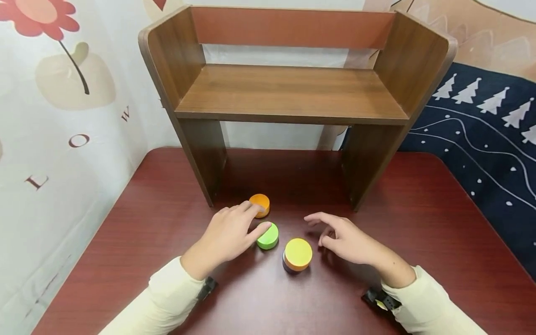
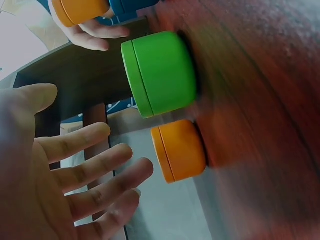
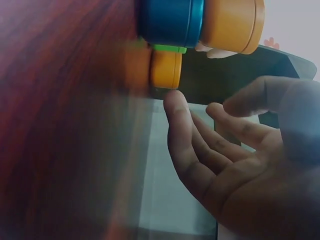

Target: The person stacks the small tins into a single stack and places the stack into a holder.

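Observation:
A green round lidded jar [image 2: 162,75] and a smaller orange jar [image 2: 181,151] stand upright on the table. My left hand [image 1: 230,230] is spread just left of them, its thumb overlapping the green jar in the head view; the left wrist view shows a gap between fingers and jars. Nearer me, another orange jar [image 1: 298,253] is stacked on a dark blue jar [image 3: 172,22]. To the right of that stack, my right hand [image 1: 345,237] hovers with loosely bent fingers and nothing in its grasp.
A brown wooden shelf unit [image 1: 293,93] stands at the back of the dark red table [image 1: 167,186], its side panels reaching down behind the jars. Printed cloth [image 1: 481,135] hangs behind and beside the table. Both wrists wear dark straps [image 1: 383,299].

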`<state>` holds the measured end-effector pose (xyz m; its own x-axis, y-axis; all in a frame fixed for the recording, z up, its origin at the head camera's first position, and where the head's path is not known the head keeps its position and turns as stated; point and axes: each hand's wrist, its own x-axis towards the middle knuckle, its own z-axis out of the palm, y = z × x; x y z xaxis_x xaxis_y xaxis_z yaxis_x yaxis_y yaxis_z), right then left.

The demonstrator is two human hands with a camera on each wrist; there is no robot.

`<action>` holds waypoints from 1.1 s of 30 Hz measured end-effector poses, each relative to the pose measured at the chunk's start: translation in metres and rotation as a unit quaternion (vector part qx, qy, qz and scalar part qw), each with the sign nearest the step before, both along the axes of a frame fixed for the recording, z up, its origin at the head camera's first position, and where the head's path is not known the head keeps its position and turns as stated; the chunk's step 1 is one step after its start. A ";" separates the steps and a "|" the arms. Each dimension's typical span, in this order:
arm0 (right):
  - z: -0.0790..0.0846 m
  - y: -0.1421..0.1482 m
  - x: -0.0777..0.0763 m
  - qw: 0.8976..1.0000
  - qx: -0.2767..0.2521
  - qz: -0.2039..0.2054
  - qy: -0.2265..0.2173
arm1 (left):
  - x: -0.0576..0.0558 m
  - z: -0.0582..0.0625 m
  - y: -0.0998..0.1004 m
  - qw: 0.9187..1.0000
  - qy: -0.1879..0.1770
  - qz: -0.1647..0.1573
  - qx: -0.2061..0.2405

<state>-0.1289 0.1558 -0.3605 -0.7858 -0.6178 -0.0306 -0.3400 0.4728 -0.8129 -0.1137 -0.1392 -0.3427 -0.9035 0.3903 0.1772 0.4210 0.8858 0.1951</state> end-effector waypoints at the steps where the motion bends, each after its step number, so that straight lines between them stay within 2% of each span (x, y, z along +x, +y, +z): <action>1: -0.001 0.000 0.000 1.000 -0.004 0.009 -0.008 | 0.001 0.000 0.000 1.000 -0.004 -0.002 -0.001; 5: -0.006 -0.002 0.000 0.998 -0.011 0.048 -0.046 | 0.002 -0.002 0.001 1.000 -0.019 -0.018 -0.011; 11: -0.013 -0.003 -0.007 0.995 -0.001 0.093 -0.045 | 0.001 -0.004 0.000 0.997 -0.040 -0.044 -0.038; 18: -0.013 -0.004 -0.009 0.994 0.009 0.102 -0.043 | -0.001 -0.002 0.001 0.996 -0.047 -0.063 -0.051; 23: -0.015 -0.005 -0.006 0.993 0.021 0.104 -0.055 | 0.001 -0.009 0.002 0.993 -0.075 -0.066 -0.059; 33: -0.020 -0.012 -0.007 0.992 0.051 0.116 -0.011 | 0.000 -0.018 0.003 0.991 -0.095 -0.078 -0.053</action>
